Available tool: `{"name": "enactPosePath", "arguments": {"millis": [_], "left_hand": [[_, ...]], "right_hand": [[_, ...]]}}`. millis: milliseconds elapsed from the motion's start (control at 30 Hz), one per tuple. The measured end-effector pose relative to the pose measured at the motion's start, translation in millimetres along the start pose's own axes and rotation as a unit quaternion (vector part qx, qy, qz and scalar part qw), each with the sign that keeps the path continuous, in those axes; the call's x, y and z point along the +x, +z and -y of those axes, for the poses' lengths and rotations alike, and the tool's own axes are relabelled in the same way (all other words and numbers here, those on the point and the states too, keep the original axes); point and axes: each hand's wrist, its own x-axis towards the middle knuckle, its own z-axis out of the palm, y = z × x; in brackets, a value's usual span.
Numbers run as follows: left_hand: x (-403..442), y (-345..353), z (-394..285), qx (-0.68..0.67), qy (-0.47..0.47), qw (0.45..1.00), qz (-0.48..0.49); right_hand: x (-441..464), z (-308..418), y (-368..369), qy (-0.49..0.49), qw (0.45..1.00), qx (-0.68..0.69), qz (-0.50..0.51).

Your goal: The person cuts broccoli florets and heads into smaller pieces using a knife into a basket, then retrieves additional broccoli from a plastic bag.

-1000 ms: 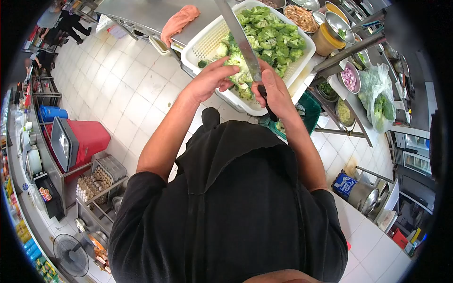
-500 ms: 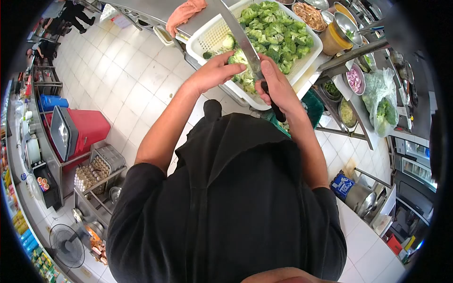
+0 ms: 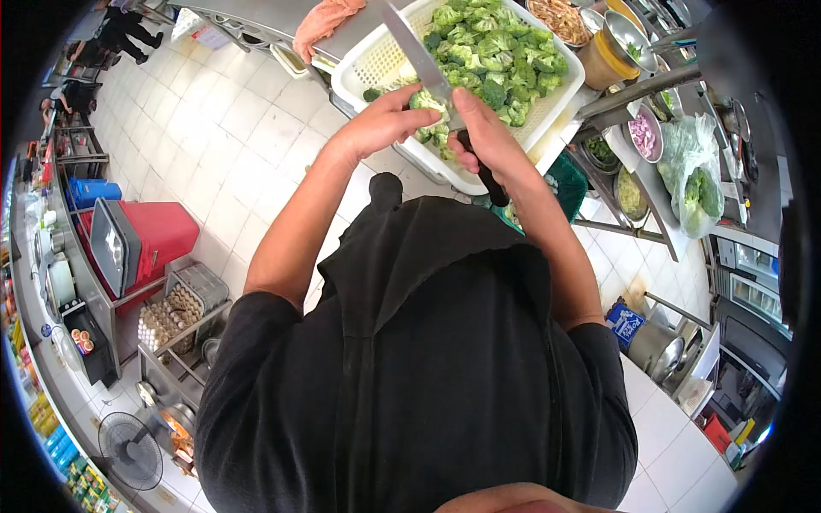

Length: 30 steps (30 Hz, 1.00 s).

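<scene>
My right hand (image 3: 489,135) is closed round the black handle of a large knife (image 3: 418,53). Its broad blade slants up and away to the left over a white perforated basket (image 3: 355,71). A pale green broccoli piece (image 3: 428,104) is pinched between the thumb and fingers of my left hand (image 3: 376,126), close beside the blade. Both hands are above the near side of the basket. Many cut broccoli florets (image 3: 496,56) fill its far and right parts. Part of the held piece is hidden by my fingers and the knife.
An orange cloth (image 3: 325,27) lies on the metal counter left of the basket. To the right are a bowl of chopped purple onion (image 3: 643,137) and a plastic bag of greens (image 3: 694,184). A green crate (image 3: 564,190) stands below the basket. People (image 3: 128,32) stand far left.
Both hands and the knife have shifted slightly left and up in view. The left fingers have moved a little over the broccoli piece; the grip on the knife is unchanged.
</scene>
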Motion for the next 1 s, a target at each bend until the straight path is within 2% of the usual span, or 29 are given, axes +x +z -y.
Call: {"name": "enactPosePath", "arguments": {"millis": [167, 233, 267, 333, 367, 433, 467, 533, 567, 633, 733, 833, 933, 1000], "left_hand": [[8.2, 0.5, 2.8, -0.096, -0.003, 0.995, 0.014], [9.7, -0.5, 6.9, -0.100, -0.025, 0.995, 0.000], [10.5, -4.0, 10.2, -0.130, 0.003, 0.991, 0.022], [11.8, -12.1, 15.9, -0.191, 0.057, 0.978, 0.067], [13.6, -14.9, 17.4, -0.154, 0.057, 0.985, 0.046], [17.7, -20.3, 16.8, -0.079, 0.057, 0.995, 0.001], [22.3, -23.3, 22.9, -0.003, 0.090, 0.995, -0.031], [30.5, -26.8, 34.7, 0.148, 0.154, 0.972, -0.096], [32.7, -31.1, 40.5, 0.187, 0.153, 0.964, -0.111], [31.5, -39.7, 40.3, 0.264, 0.147, 0.943, -0.143], [26.1, -47.9, 35.7, 0.238, 0.104, 0.951, -0.167], [23.9, -56.6, 45.3, 0.261, 0.125, 0.936, -0.202], [33.0, -67.6, 60.8, 0.332, 0.232, 0.885, -0.229], [38.2, -71.3, 62.0, 0.325, 0.238, 0.882, -0.244]], "right_hand": [[1.1, 3.5, -9.6, 0.026, 0.997, 0.071, 0.012], [10.5, -6.2, -20.8, 0.077, 0.983, 0.163, 0.042], [16.6, -8.9, -28.7, 0.102, 0.971, 0.210, 0.058], [23.1, -10.1, -46.2, 0.076, 0.956, 0.274, 0.075], [24.4, -10.6, -51.4, 0.057, 0.952, 0.294, 0.069], [20.4, 0.0, -55.3, 0.063, 0.973, 0.221, 0.012], [17.4, 6.4, -56.5, 0.066, 0.980, 0.185, -0.017], [11.2, 13.5, -59.1, 0.030, 0.993, 0.098, -0.052], [7.1, 17.6, -59.4, 0.012, 0.996, 0.054, -0.069], [-1.3, 20.5, -65.7, 0.009, 0.993, 0.050, -0.109], [-18.8, 13.7, -72.5, 0.001, 0.981, 0.075, -0.181], [-32.8, -13.7, -85.5, 0.019, 0.974, 0.069, -0.214], [-38.7, -48.8, -87.4, 0.043, 0.972, 0.079, -0.217], [-41.1, -50.5, -69.7, 0.020, 0.965, 0.033, -0.260]]}}
